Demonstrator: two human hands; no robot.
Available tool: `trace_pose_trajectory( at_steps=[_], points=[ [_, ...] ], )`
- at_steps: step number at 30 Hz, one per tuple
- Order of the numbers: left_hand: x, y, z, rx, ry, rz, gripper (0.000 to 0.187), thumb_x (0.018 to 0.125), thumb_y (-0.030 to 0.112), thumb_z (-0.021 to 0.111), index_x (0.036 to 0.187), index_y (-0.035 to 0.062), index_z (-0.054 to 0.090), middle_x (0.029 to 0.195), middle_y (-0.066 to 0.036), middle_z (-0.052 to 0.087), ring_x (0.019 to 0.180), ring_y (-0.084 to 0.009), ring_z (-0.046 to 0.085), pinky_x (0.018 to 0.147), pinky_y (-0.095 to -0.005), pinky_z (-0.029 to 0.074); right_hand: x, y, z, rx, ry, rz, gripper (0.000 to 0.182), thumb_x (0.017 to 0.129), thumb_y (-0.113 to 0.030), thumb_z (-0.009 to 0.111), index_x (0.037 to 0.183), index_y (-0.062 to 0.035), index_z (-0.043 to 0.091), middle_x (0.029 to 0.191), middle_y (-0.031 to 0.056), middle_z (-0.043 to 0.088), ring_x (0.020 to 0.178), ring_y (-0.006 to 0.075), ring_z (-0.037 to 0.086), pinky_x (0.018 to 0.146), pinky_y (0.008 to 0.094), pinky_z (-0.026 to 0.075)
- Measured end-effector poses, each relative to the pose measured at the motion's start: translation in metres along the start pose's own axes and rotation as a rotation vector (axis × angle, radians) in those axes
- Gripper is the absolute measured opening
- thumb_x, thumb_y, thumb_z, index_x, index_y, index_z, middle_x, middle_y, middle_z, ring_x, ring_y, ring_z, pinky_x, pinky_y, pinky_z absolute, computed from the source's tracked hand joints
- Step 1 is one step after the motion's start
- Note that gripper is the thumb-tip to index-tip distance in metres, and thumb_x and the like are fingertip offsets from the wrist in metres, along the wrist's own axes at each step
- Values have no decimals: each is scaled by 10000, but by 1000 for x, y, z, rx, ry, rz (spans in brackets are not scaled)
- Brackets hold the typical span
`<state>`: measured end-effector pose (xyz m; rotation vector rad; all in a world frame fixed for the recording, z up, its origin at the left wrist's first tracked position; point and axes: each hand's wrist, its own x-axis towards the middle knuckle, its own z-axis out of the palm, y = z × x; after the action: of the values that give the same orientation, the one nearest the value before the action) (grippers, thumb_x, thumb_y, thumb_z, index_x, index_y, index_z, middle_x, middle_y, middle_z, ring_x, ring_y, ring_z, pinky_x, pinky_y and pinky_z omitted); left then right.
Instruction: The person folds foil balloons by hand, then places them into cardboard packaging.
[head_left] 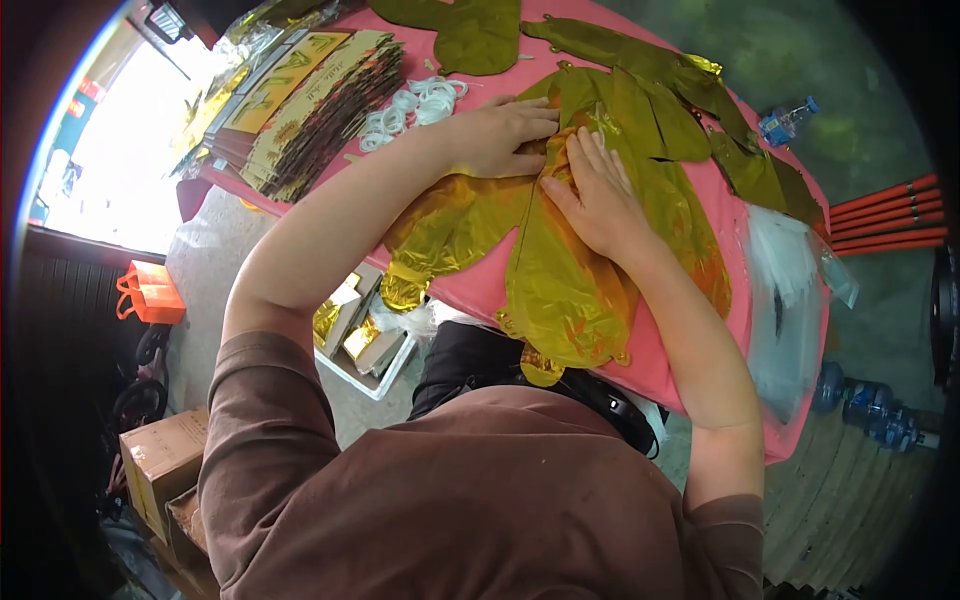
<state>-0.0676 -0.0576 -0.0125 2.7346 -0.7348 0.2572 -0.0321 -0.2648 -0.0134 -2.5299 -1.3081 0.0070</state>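
Note:
Several flat gold foil balloons lie overlapping on a table with a pink cover (470,272). My left hand (503,138) rests palm down on the foil, fingers stretched toward the right. Beside it, my right hand (600,195) lies flat with its fingers pointing away from me, pressing on a wrinkled gold foil balloon (565,290). That balloon reaches over the near table edge toward my waist. Another gold piece (455,230) spreads out under my left forearm. Farther back, more olive-gold foil pieces (480,35) lie flat.
Left of my hands are coiled white ribbons (415,108) and a stack of printed card sleeves (320,110). Clear plastic bags (782,300) lie at the right edge, a small bottle (786,122) farther back. A white crate (372,372) with gold packets stands below the table.

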Motion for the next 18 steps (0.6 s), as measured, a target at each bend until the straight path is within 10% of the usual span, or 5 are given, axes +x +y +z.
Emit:
trace_pose_trajectory(
  at_steps=[18],
  points=[
    [-2,1,1,-108,-8,-143,593,857,193,511,1374,26,273,1359,-183,399,1305,-284,335,1113,-440,185,13,0,1,-44,-21,56,727,911,-477,411,1388,46,245,1471,212,194,1385,297,149,1119,408,115]
  ],
)
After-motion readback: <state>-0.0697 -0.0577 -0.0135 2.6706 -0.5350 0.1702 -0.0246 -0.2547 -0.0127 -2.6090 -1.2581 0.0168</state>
